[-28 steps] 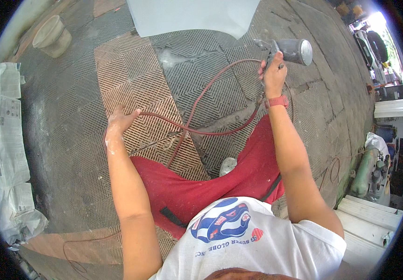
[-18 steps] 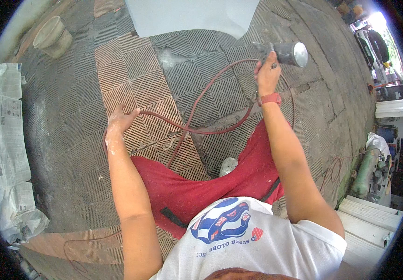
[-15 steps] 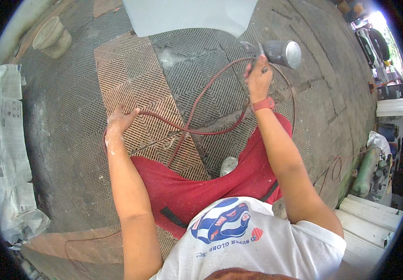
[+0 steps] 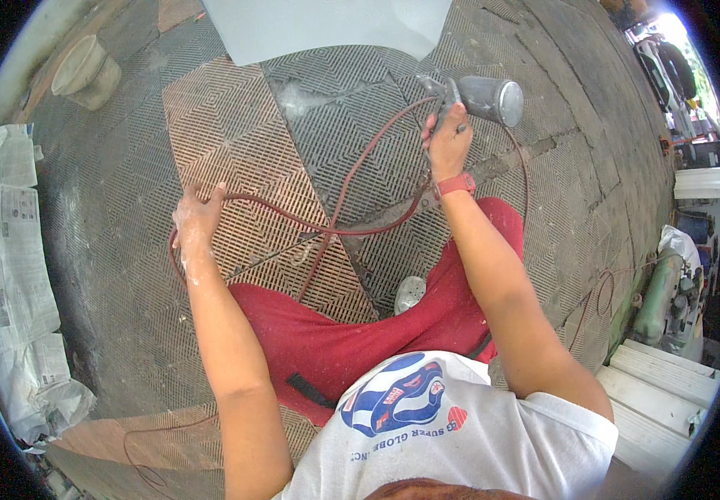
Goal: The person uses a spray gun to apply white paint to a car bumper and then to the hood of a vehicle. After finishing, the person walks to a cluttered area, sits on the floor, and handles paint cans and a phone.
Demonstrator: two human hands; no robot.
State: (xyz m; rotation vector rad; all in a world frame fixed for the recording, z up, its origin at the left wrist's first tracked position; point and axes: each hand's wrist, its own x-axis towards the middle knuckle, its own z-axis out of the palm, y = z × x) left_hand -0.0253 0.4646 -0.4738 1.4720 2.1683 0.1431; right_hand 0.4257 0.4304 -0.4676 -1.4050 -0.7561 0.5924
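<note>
Right hand [image 4: 450, 143], in the upper middle of the frame, is wrapped around the grip of a spray gun [image 4: 468, 98] whose metal cup points toward the right; its nozzle faces the pale grey panel [image 4: 326, 25] lying along the top edge. Left hand [image 4: 197, 218], at centre left, is closed loosely around the red air hose [image 4: 351, 227], which runs from it across the middle to the gun's base and loops on the floor grating [image 4: 235, 133].

Judged from this, the hose is the main risk: the slack loop crosses in front of the red-trousered legs [image 4: 351, 333] and could snag on the grating or a foot, jerking the gun off line. The loose grip could also let the hose drag onto the panel.

Count: one spray gun, one hose in hand, one panel, one red wristband [image 4: 456, 184]. One pale bucket [image 4: 85, 73] stands at upper left, spread newspaper sheets [image 4: 5, 267] line the left edge, a green tank-like machine [image 4: 658, 300] sits at right, and white boards [image 4: 668, 383] are stacked at lower right.
</note>
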